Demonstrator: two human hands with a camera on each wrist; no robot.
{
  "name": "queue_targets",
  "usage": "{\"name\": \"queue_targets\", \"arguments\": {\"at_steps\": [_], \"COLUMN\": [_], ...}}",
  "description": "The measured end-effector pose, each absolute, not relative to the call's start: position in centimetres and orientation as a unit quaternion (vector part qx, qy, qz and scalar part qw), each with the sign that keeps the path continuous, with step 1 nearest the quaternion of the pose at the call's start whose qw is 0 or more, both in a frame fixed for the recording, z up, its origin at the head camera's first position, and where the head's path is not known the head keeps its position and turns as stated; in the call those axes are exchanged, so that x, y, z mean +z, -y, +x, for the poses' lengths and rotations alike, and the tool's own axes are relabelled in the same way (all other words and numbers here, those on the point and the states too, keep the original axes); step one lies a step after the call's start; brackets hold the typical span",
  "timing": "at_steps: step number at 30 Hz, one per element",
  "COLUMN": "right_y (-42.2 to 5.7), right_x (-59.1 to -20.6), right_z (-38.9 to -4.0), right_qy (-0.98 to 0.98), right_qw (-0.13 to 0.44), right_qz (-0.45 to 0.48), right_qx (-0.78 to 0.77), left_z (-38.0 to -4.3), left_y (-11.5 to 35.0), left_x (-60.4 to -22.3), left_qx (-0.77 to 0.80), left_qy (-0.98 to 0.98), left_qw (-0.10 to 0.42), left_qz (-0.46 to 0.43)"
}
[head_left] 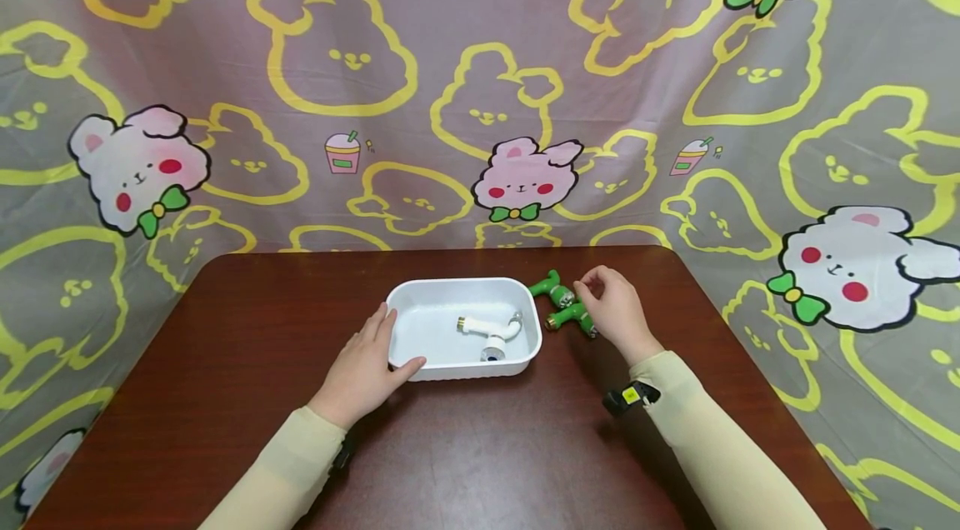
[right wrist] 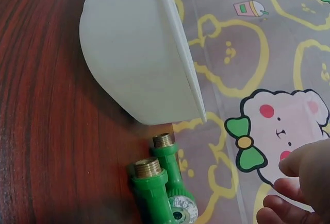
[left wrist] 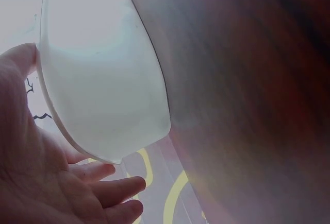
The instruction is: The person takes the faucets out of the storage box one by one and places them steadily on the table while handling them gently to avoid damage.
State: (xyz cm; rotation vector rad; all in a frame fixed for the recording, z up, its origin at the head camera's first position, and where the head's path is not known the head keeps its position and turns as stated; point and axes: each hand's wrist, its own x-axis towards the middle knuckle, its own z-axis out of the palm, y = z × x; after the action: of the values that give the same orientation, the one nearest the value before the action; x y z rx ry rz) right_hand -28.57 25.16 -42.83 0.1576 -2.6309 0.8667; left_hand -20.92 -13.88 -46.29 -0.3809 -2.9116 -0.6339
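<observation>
A white tray (head_left: 423,334) sits on the table with a white faucet (head_left: 491,330) lying inside, toward its right end. My left hand (head_left: 362,370) rests at the tray's left end, fingers spread along the side and thumb at the near rim. In the left wrist view its thumb touches the rim of the tray (left wrist: 103,100). Just right of the tray lie two green faucets (head_left: 561,295) (right wrist: 149,193) with brass threaded ends. Over them hovers my right hand (head_left: 618,313), its fingers loosely bent and holding nothing; the right wrist view shows it apart from both faucets.
The brown wooden table (head_left: 480,447) has its far edge close behind the tray and faucets. A patterned cloth (head_left: 420,138) with bears and rabbits hangs behind the table and along both sides. Dark bands circle both wrists.
</observation>
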Motion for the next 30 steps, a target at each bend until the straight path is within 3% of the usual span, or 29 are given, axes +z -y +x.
{"name": "queue_targets", "arguments": {"at_steps": [15, 30], "right_y": [-22.8, -20.1], "right_x": [-41.9, -41.2], "right_z": [-28.1, -27.3], "right_qy": [0.920, 0.922], "right_qw": [0.197, 0.162], "right_qz": [0.077, 0.111], "right_qx": [0.331, 0.333], "left_z": [-20.9, -21.0], "left_y": [13.9, 13.9], "left_x": [-46.3, -46.2], "left_qx": [-0.214, -0.210], "left_qy": [0.966, 0.967], "left_qw": [0.066, 0.065], "left_qz": [-0.127, -0.126]}}
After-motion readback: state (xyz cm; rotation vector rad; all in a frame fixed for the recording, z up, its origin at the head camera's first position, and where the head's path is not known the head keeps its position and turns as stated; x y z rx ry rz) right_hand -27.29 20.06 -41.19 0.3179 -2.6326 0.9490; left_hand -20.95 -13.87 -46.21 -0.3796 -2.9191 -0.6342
